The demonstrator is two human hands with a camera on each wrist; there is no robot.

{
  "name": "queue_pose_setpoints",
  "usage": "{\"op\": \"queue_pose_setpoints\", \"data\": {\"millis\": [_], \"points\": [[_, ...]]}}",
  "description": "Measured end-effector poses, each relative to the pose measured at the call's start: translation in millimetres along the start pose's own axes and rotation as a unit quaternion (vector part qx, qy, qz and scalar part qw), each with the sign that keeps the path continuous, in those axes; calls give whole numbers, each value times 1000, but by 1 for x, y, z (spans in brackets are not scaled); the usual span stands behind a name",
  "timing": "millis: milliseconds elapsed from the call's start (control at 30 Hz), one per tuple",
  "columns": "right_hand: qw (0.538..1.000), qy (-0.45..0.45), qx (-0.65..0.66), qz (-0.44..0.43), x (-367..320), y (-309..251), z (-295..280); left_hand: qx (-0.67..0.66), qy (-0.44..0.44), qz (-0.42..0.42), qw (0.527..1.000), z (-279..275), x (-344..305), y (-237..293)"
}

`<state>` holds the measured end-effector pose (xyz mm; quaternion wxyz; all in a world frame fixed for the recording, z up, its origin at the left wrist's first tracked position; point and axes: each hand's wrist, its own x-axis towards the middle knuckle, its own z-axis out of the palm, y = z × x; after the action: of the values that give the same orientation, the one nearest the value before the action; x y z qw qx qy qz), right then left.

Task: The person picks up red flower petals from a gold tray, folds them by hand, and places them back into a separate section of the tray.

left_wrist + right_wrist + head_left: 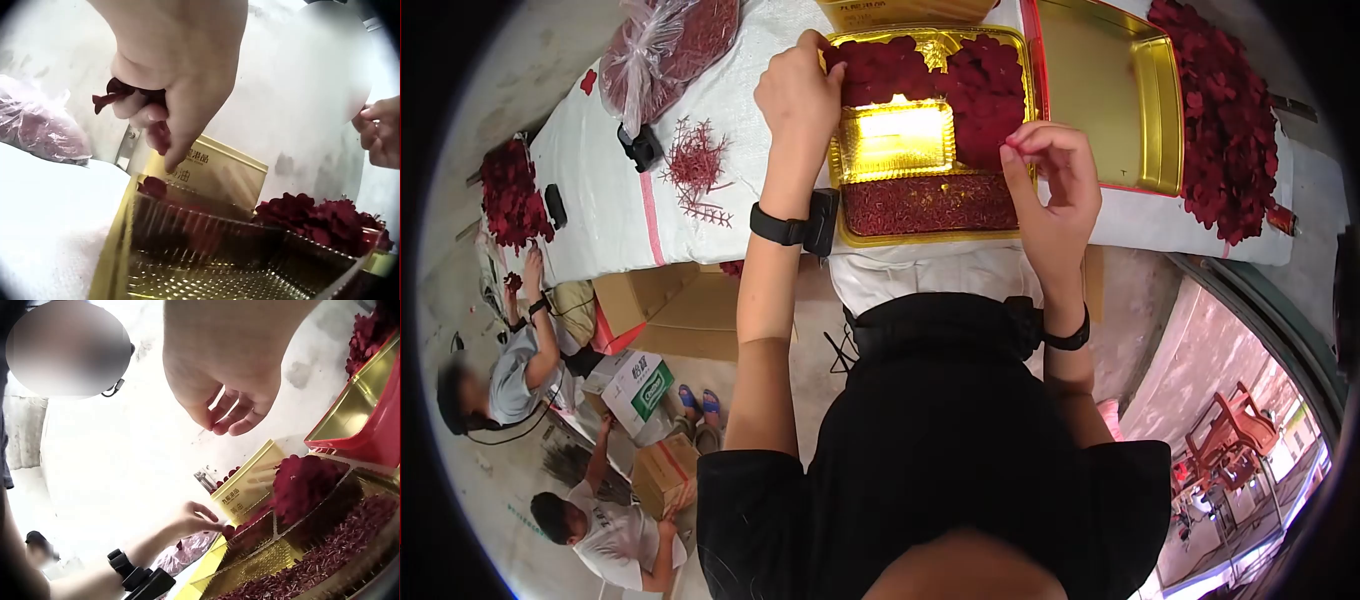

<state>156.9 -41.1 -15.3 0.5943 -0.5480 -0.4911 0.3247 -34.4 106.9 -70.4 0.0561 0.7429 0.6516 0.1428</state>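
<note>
My left hand (pixel 802 92) is at the upper left corner of a gold plastic tray (pixel 836 215). Dark red fabric petals (pixel 109 99) stick out from its curled fingers, and its index finger points down at the petals (pixel 880 68) in the tray's top compartment. Over the tray's right side, my right hand (pixel 1062 180) has thumb and forefinger pinched together, with a tiny red piece (pixel 1011 142) at their tips. Stacked petals (pixel 988 105) fill the right compartment below it. Short red sticks (pixel 930 204) fill the front compartment; the middle one shows bare gold.
Right of the tray lies an open red-and-gold tin (pixel 1110 100), with heaped petals (pixel 1225 130) beyond. A yellow tin (pixel 910 12) stands behind. Leftward are branched red plastic pieces (pixel 695 165) and a plastic bag (pixel 665 60). Two people (pixel 525 375) (pixel 605 530) work at far left.
</note>
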Motion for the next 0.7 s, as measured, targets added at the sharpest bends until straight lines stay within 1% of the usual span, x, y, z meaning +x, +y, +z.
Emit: {"op": "queue_pose_setpoints", "data": {"millis": [33, 133, 167, 267, 333, 367, 433, 467, 533, 633, 700], "points": [[1000, 5, 4, 5, -1, 0, -1, 11, 8, 0, 1000, -3, -1, 1], [1000, 5, 1, 9, -2, -1, -2, -152, -52, -7, 987, -9, -3, 14], [1000, 1, -2, 6, -2, -2, -1, -170, -111, -6, 979, -9, -5, 19], [1000, -8, -16, -2, 0, -3, 1, -121, -197, -9, 973, 2, -9, 31], [999, -7, -35, -3, -1, -3, 1, -127, -217, -26, 967, 4, -9, 37], [997, -47, -65, 17, -2, -6, -1, -130, -228, -35, 964, 5, -9, 38], [983, -127, -122, 57, -3, -12, -3, -149, -204, -27, 967, 17, -10, 33], [967, -194, -152, 67, -5, -8, -3, -158, -191, -23, 968, 22, -10, 30], [919, -322, -210, 86, -15, 13, -4, -197, -183, -34, 963, 15, -12, 32], [914, -326, -243, -19, -33, 43, 9, -247, -158, -34, 955, 13, -13, 29], [908, -334, -252, -23, -36, 54, 15, -302, -116, -23, 946, 14, -12, 21]]}}
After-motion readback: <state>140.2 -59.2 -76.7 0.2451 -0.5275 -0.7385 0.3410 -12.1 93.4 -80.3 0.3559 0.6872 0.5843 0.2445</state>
